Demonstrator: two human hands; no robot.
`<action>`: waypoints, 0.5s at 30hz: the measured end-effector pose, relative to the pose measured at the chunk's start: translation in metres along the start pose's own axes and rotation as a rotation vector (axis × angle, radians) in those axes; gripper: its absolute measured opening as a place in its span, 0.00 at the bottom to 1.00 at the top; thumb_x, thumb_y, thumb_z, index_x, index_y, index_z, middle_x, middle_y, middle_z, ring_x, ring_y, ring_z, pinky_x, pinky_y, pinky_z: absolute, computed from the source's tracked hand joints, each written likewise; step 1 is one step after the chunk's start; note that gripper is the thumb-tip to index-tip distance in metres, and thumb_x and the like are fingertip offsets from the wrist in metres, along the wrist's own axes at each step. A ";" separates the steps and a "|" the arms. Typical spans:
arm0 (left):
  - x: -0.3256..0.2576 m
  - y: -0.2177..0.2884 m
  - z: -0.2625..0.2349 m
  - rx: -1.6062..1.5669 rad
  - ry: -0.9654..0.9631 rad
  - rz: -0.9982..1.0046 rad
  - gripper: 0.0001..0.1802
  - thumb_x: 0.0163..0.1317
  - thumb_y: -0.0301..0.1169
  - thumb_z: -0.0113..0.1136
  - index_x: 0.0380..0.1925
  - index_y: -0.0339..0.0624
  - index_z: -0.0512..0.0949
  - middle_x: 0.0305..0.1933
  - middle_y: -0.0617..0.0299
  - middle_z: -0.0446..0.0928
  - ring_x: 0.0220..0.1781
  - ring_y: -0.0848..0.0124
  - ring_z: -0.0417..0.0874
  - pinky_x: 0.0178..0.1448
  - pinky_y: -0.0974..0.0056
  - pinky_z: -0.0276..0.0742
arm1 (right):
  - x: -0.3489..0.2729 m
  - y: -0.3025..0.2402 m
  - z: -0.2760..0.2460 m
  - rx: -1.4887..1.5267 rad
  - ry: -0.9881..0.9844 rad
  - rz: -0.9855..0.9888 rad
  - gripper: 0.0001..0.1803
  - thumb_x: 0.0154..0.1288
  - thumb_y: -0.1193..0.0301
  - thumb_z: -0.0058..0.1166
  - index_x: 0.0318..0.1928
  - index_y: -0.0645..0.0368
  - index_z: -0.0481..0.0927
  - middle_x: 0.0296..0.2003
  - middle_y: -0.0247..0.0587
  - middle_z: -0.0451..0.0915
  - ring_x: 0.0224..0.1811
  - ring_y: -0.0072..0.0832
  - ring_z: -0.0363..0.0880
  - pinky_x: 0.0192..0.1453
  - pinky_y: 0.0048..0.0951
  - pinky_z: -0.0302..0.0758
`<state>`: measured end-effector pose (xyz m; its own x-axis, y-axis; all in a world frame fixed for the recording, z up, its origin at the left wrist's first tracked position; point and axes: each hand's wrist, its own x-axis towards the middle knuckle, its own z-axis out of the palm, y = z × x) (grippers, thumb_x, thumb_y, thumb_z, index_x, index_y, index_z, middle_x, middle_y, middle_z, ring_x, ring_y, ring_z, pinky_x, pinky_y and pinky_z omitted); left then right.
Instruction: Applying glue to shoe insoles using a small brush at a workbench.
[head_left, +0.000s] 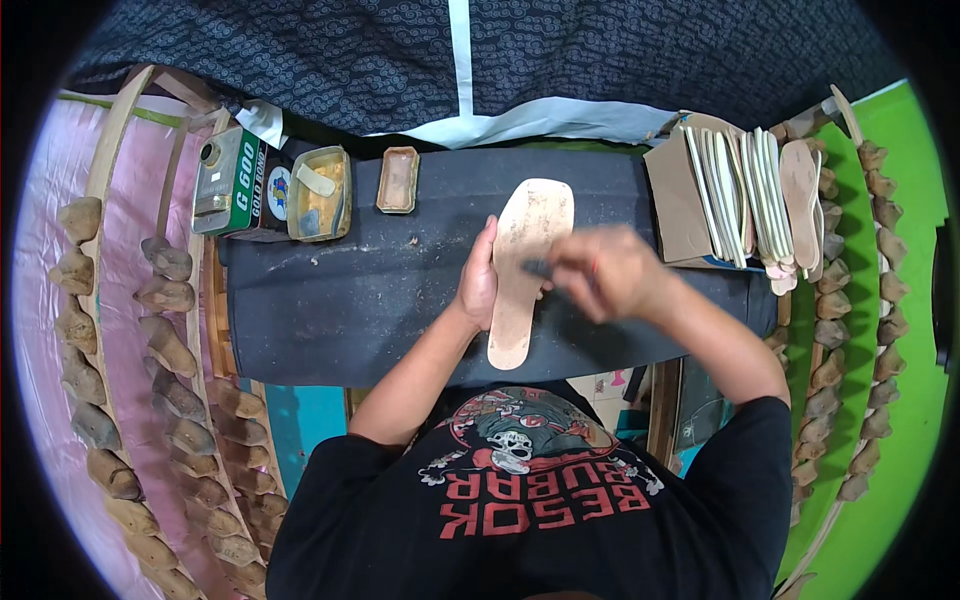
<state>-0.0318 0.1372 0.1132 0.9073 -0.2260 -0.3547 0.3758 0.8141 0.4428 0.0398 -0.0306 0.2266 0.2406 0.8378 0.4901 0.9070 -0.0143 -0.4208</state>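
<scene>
Fingers (487,250) of left hand (480,285): flat, open, pressed against tan insole's (525,270) left edge on dark table (350,300). Right hand (605,272): blurred, closed on small dark tool (538,267) over insole. Glue tin (320,195), insole stack (745,195) nearby.

A dark bench (340,310) carries a tan insole (527,265) lying lengthwise near its middle. Along the far edge sit a small tray (398,180), a glue tub (320,195) and, at the far left corner, a can (232,183). A box (675,205) of insoles stands at the right edge.
</scene>
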 end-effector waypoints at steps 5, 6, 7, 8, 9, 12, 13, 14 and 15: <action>0.004 -0.003 -0.005 0.086 -0.140 -0.012 0.40 0.72 0.67 0.32 0.60 0.46 0.74 0.45 0.56 0.82 0.35 0.61 0.87 0.34 0.61 0.84 | 0.013 0.036 -0.012 -0.217 0.301 0.003 0.15 0.57 0.79 0.63 0.44 0.63 0.75 0.32 0.44 0.81 0.28 0.40 0.84 0.31 0.37 0.80; 0.004 -0.004 -0.006 0.085 -0.137 -0.009 0.40 0.72 0.67 0.32 0.60 0.46 0.74 0.45 0.56 0.82 0.35 0.61 0.87 0.34 0.61 0.84 | 0.012 0.033 -0.011 -0.250 0.218 -0.041 0.15 0.55 0.79 0.63 0.43 0.62 0.75 0.31 0.42 0.80 0.27 0.38 0.82 0.30 0.37 0.79; 0.005 -0.006 -0.008 0.049 -0.145 0.001 0.41 0.72 0.67 0.32 0.61 0.45 0.74 0.46 0.55 0.83 0.36 0.62 0.87 0.35 0.61 0.84 | 0.011 0.030 -0.009 -0.283 0.135 -0.086 0.16 0.52 0.80 0.62 0.43 0.61 0.75 0.30 0.40 0.79 0.27 0.37 0.81 0.30 0.37 0.78; 0.005 -0.008 -0.009 0.014 -0.152 0.011 0.42 0.72 0.68 0.32 0.62 0.44 0.73 0.47 0.55 0.83 0.37 0.63 0.87 0.36 0.61 0.83 | 0.005 0.026 0.003 -0.261 0.196 -0.197 0.18 0.49 0.79 0.61 0.43 0.60 0.75 0.29 0.37 0.78 0.27 0.35 0.80 0.29 0.36 0.76; 0.002 -0.005 -0.004 -0.052 -0.153 -0.026 0.42 0.72 0.67 0.32 0.63 0.44 0.73 0.48 0.55 0.83 0.38 0.62 0.87 0.38 0.61 0.84 | -0.001 0.015 0.006 -0.183 0.104 -0.198 0.17 0.51 0.78 0.61 0.43 0.60 0.76 0.28 0.37 0.77 0.26 0.36 0.80 0.30 0.36 0.77; -0.002 -0.002 0.018 -0.112 0.071 -0.045 0.42 0.72 0.67 0.32 0.64 0.45 0.74 0.51 0.55 0.83 0.42 0.62 0.86 0.47 0.58 0.83 | -0.027 -0.015 0.030 0.093 0.063 -0.169 0.14 0.54 0.75 0.61 0.43 0.57 0.77 0.26 0.36 0.77 0.26 0.35 0.80 0.31 0.36 0.80; 0.001 -0.005 0.003 -0.031 -0.040 -0.017 0.41 0.72 0.66 0.32 0.64 0.45 0.74 0.52 0.55 0.82 0.43 0.62 0.86 0.49 0.57 0.82 | -0.031 -0.024 0.033 0.129 0.033 -0.124 0.11 0.61 0.73 0.60 0.44 0.57 0.78 0.27 0.40 0.80 0.27 0.37 0.82 0.32 0.38 0.81; 0.003 -0.010 -0.009 0.050 -0.151 0.010 0.41 0.72 0.66 0.32 0.63 0.45 0.74 0.53 0.56 0.82 0.44 0.62 0.85 0.51 0.56 0.81 | -0.031 -0.024 0.028 0.134 0.032 -0.127 0.11 0.61 0.73 0.60 0.44 0.57 0.78 0.27 0.40 0.80 0.27 0.37 0.82 0.32 0.38 0.81; 0.001 -0.014 0.007 -0.006 0.038 -0.006 0.41 0.72 0.66 0.31 0.63 0.45 0.74 0.51 0.56 0.83 0.44 0.63 0.85 0.50 0.56 0.81 | -0.029 -0.022 0.019 0.185 -0.061 0.014 0.10 0.63 0.72 0.59 0.44 0.58 0.78 0.28 0.42 0.81 0.27 0.39 0.84 0.32 0.39 0.81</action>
<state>-0.0346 0.1218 0.1125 0.8972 -0.2108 -0.3880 0.3801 0.8160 0.4355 0.0067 -0.0441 0.2070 0.2267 0.8696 0.4386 0.8234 0.0694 -0.5632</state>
